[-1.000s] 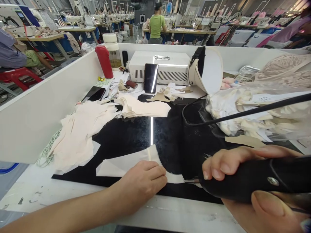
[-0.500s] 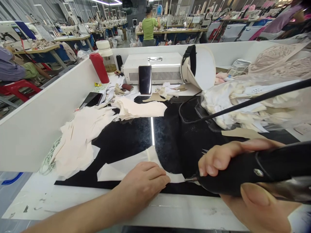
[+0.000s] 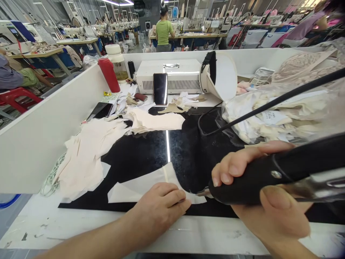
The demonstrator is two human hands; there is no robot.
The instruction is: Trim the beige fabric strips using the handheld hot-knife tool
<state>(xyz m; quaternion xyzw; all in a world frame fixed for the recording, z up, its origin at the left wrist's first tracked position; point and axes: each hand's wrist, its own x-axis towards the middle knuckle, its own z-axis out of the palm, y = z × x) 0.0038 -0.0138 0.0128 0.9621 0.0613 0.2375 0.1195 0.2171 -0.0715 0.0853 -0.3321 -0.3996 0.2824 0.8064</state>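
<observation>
A white fabric piece (image 3: 140,187) with a narrow strip (image 3: 165,172) on it lies near the front edge of the black work surface (image 3: 134,151). My left hand (image 3: 161,208) presses on its right part, fingers curled together against the cloth. My right hand (image 3: 272,201) is wrapped round a black corded hand tool (image 3: 248,183) with a slim metal tip. That tip (image 3: 203,192) is at the upper edge of the fabric's right end, close to my left fingertips. Whether it touches the cloth I cannot tell.
Stacked pale fabric pieces (image 3: 86,151) lie at left, more cut pieces (image 3: 159,120) behind. A black cable (image 3: 269,108) crosses the right side before a bag of cloth (image 3: 258,118). A phone (image 3: 160,88) leans on a white vented box (image 3: 140,75). A red bottle (image 3: 109,75) stands left.
My right hand and the tool have moved left and slightly up, bringing the tip onto the fabric's right end. My left hand has barely moved, still on the cloth.
</observation>
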